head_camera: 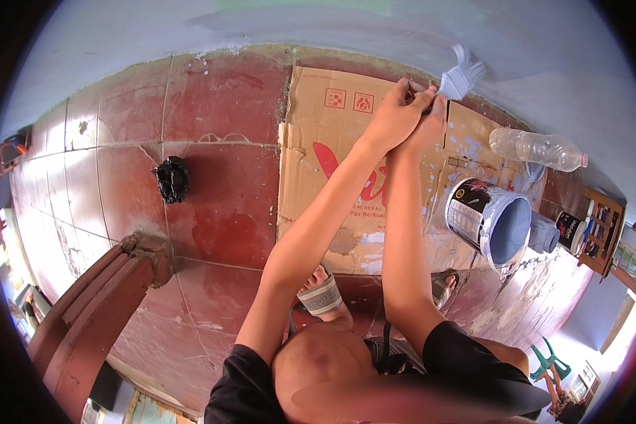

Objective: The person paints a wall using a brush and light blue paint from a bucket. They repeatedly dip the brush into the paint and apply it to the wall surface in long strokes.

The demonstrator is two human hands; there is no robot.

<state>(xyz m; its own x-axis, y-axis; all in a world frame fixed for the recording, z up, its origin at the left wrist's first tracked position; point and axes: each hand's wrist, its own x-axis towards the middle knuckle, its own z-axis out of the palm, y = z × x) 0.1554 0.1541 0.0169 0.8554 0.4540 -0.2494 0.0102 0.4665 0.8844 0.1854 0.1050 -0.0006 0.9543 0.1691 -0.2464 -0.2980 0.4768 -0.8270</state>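
Note:
Both my arms reach out over a flattened cardboard box (pixel 323 159) on the tiled floor, beside the wall. My left hand (pixel 403 108) and my right hand (pixel 433 119) are close together, their fingers at the near end of a paint-covered, light blue object, seemingly a paintbrush (pixel 458 79). Its splayed tips are at the wall (pixel 350 24). Which hand bears the grip is hard to tell, since the fingers overlap. Right of my hands, an open paint bucket (pixel 464 212) with blue-grey paint on its inside stands on the paint-spotted cardboard.
A clear plastic bottle (pixel 538 148) lies near the wall. Past the bucket are a paint-smeared container (pixel 543 236) and a smaller paint can (pixel 570 228). A black plastic bag (pixel 171 179) sits on the left tiles. A reddish post (pixel 100 312) stands lower left. Another person (pixel 562 403) is far off, lower right.

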